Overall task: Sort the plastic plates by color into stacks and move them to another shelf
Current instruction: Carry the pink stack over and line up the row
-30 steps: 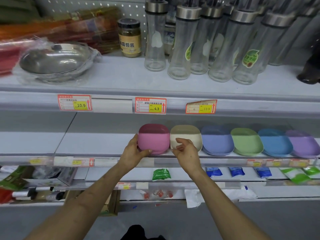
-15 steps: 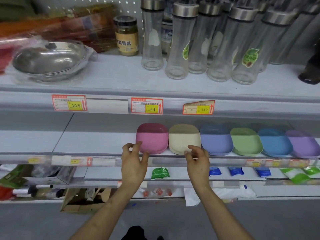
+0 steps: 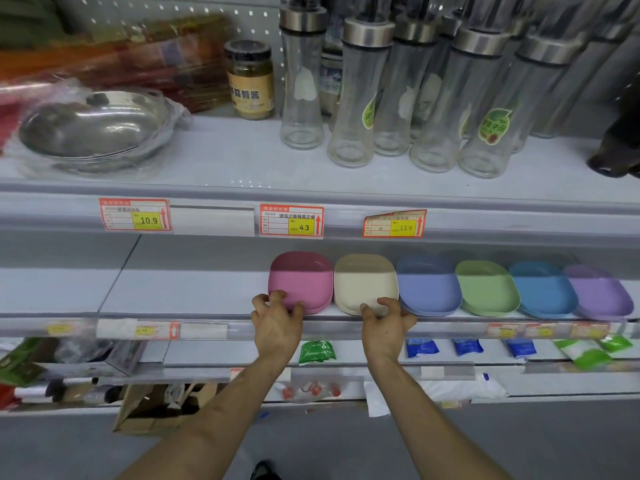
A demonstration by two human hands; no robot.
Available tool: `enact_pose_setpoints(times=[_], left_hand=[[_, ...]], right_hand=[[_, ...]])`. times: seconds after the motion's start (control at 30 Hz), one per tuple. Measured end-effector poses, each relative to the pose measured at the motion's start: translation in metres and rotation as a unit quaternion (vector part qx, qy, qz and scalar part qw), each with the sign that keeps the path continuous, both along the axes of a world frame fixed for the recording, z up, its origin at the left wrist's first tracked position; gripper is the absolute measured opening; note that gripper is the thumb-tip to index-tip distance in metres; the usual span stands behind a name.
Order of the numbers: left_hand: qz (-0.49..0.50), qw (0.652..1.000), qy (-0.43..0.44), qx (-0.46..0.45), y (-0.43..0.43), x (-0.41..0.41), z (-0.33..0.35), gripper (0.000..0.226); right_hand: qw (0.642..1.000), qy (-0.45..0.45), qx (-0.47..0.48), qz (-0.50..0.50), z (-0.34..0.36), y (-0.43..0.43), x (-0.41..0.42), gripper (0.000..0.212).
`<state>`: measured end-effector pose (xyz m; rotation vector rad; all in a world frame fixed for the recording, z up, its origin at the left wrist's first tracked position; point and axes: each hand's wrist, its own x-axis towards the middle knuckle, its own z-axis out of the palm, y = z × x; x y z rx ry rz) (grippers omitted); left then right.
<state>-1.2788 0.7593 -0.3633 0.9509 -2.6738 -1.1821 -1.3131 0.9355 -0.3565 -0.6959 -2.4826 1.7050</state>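
Six plate stacks sit in a row on the middle shelf: pink stack, cream stack, periwinkle, green, blue, purple. The left hand, fingers bent, touches the pink stack's front rim. The right hand likewise touches the cream stack's, though I cannot tell whether either actually grips.

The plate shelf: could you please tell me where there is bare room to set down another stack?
Left of the pink stack the plate shelf is bare to the picture's left edge. From there to the purple stack, six stacks sit side by side, and the left hand and right hand crowd the front lip.
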Motion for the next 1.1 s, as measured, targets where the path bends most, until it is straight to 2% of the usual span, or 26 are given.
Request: enact_pose_setpoints(times=[0.23,0.5,0.7,0.9,1.1], left_hand=[[0.002,1.000,0.000,0.003,-0.004,0.000,0.000,0.048],[-0.001,1.000,0.002,0.021,-0.007,-0.002,0.003,0.050],[0.019,0.995,0.101,-0.013,0.004,0.013,0.009,0.044],[-0.043,0.983,0.176,-0.043,0.088,0.022,0.022,0.043],[-0.011,0.985,0.171,0.034,0.204,0.005,0.026,0.044]], right_hand=[[1.000,-0.025,0.014,-0.003,-0.004,-0.002,-0.004,0.042],[0.999,-0.031,0.014,-0.009,0.003,-0.002,-0.003,0.040],[0.999,0.039,0.020,-0.011,0.013,0.026,0.011,0.032],[0.997,0.072,0.025,-0.020,0.014,0.110,0.012,0.034],[0.998,0.058,0.014,-0.001,0.014,0.206,-0.013,0.041]])
